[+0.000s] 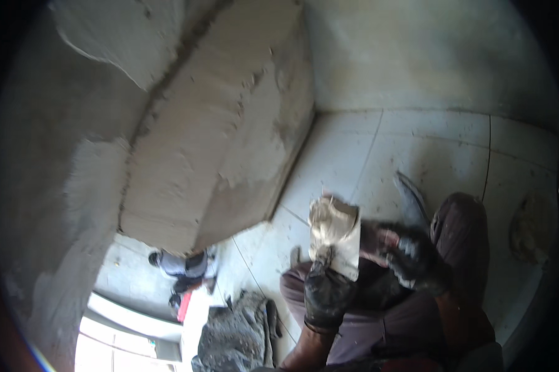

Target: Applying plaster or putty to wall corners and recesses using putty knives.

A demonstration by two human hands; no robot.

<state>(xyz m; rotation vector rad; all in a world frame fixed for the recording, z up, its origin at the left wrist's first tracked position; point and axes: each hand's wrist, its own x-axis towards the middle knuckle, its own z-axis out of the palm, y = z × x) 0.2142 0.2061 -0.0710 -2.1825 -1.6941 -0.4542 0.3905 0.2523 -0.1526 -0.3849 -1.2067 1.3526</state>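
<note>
My left hand point(329, 294), in a dark, dirty glove, is closed on a flat plastering trowel point(352, 260). A thick lump of pale wet plaster point(331, 217) sits on the trowel's face. Just to its right, my right hand point(416, 260), also in a dark smeared glove, has its fingers curled. From that hand a blurred, brownish-pink flat piece point(372, 243) reaches toward the trowel. It looks like a tool blade, but its kind is unclear. Both hands are in front of my bent legs.
A plastered block point(223, 136) with a rough, partly wet face rises ahead on the left. Pale floor tiles point(428, 149) are spattered with crumbs. A grey crumpled sack point(239, 335) lies at lower left, with a person point(183, 263) beyond. A pale bundle point(531, 229) sits at far right.
</note>
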